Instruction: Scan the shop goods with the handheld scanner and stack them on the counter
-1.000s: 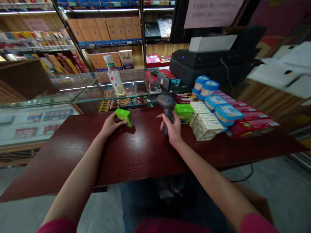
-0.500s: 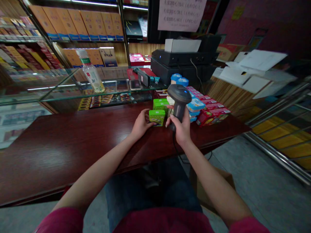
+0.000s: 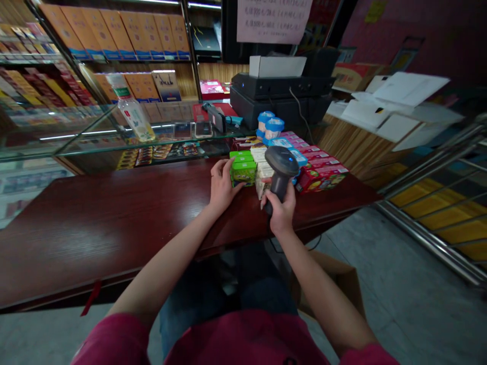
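Note:
My right hand (image 3: 282, 209) is wrapped around the handle of a dark grey barcode scanner (image 3: 280, 170), its head raised above the counter. My left hand (image 3: 222, 186) rests at the left side of the green boxes (image 3: 243, 171), fingers and thumb spread apart. Its fingertips are by the boxes' left edge and the thumb lies near their lower front. Right of the green ones stand cream-coloured boxes (image 3: 262, 175), partly hidden by the scanner and right hand. Blue-lidded tubs (image 3: 274, 126) and red boxes (image 3: 319, 175) stand further right and behind.
The dark wooden counter (image 3: 133, 213) spans the front. Behind it, a glass display case (image 3: 87, 132) carries a clear bottle (image 3: 135, 116). Black machines (image 3: 281, 91) stand at the back. An open cardboard box (image 3: 338, 284) sits on the floor to the right, near a metal rail (image 3: 429, 243).
The green box in my left hand has moved back against the other green boxes, and the fingers have spread. My right hand keeps the scanner, now slightly lower. The whole view has shifted a little.

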The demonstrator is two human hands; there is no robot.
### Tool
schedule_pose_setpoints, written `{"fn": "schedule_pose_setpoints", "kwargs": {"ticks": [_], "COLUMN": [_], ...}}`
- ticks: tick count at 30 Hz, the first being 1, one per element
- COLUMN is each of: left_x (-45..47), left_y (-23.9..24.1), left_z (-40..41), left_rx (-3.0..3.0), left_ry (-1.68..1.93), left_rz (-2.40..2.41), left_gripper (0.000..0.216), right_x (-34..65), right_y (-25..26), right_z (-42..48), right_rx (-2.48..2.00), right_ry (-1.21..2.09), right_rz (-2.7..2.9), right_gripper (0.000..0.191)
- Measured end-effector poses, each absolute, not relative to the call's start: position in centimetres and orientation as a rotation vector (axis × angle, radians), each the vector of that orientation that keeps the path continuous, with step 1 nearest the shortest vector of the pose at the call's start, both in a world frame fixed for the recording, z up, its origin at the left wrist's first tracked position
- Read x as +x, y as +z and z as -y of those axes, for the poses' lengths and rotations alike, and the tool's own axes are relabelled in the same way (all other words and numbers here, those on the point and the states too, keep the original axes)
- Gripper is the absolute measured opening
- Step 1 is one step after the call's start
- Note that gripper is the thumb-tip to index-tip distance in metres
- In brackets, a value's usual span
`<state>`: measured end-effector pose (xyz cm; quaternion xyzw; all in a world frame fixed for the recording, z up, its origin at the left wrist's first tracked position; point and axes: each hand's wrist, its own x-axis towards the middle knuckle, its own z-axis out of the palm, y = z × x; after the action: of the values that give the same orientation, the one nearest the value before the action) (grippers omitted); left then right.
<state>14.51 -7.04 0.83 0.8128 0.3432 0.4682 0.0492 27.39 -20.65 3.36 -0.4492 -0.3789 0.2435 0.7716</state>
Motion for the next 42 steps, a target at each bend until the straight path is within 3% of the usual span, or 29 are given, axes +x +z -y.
{"fn": "schedule_pose_setpoints", "kwargs": {"ticks": [3, 8, 12, 19, 26, 33, 42], "left_x": [14.8, 18.1, 19.8, 12.7, -1.9, -8.9, -10.6], "left_y": [1.9, 3.0, 3.2, 1.6, 1.0, 0.8, 0.1], "left_z": [9.0, 11.0, 10.9, 11.6, 6.3, 0.5, 0.4], "left_rx": [2.686, 2.846, 2.838, 2.817, 2.621, 1.905, 1.536], "left_ry": [1.363, 1.209, 1.201, 1.010, 1.106, 1.358, 1.640], "left_rz": [-0.872, -0.716, -0.656, -0.492, -1.014, -1.811, -1.815], "left_gripper": [0.069, 0.081, 0.062, 0.042, 0.031, 0.035, 0.039], "right_x": [28.5, 29.7, 30.2, 29.8, 26.2, 20.0, 15.9], "right_y": [2.9, 1.9, 1.5, 1.8, 3.4, 4.4, 2.0], "right_z": [21.3, 22.8, 23.9, 24.1, 20.1, 11.3, 5.6], "right_rx": [-1.005, -1.057, -1.076, -0.993, -0.869, -0.727, -0.656], "right_ry": [0.435, 0.352, 0.323, 0.335, 0.922, 1.389, 1.543], "right_rz": [0.764, 0.759, 0.742, 0.735, 1.106, 1.234, 1.290], "right_gripper": [0.034, 0.031, 0.026, 0.029, 0.025, 0.033, 0.033]}}
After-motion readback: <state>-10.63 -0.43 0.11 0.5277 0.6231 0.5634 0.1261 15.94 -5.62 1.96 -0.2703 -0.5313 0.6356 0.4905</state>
